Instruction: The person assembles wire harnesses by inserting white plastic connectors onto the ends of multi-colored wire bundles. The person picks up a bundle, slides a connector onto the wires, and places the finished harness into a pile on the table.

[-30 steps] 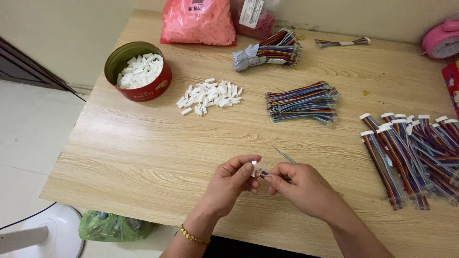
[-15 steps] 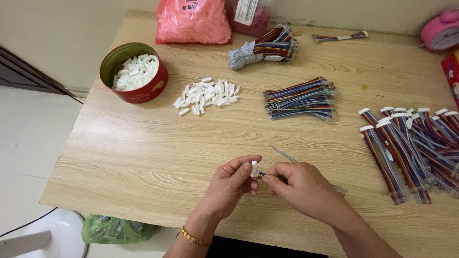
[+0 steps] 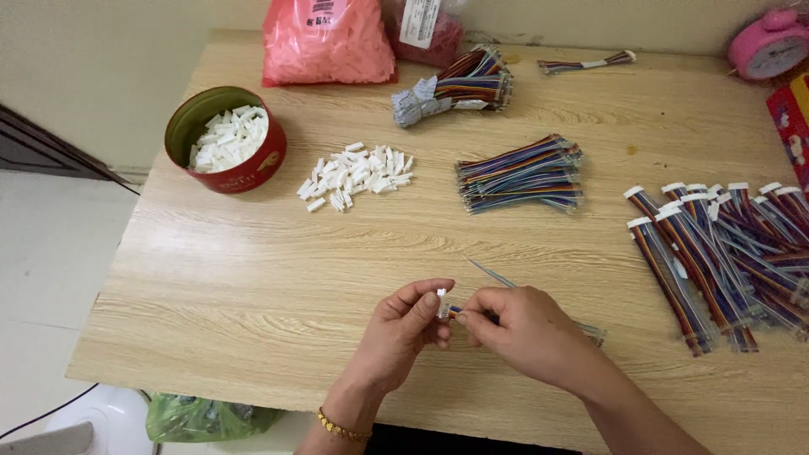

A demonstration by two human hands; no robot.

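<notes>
Two hands join a white plug to coloured wires at the near table edge.

The left hand (image 3: 403, 330) pinches a small white connector (image 3: 442, 302); the right hand (image 3: 524, 330) grips the ribbon wires (image 3: 590, 331) just beside it. Farther off lie loose white connectors (image 3: 354, 174), a red tin (image 3: 226, 140) and a bare wire bundle (image 3: 520, 173); finished cables (image 3: 725, 253) lie at right.

Your hands meet at the table's near edge.
Your left hand (image 3: 403, 330) and right hand (image 3: 522, 330) pinch a small connector (image 3: 442, 303) between them. Behind lie loose connectors (image 3: 354, 174), a tin (image 3: 224, 140) to their left, a wire bundle (image 3: 521, 173) to their right, and finished cables (image 3: 725, 253) far right.
</notes>
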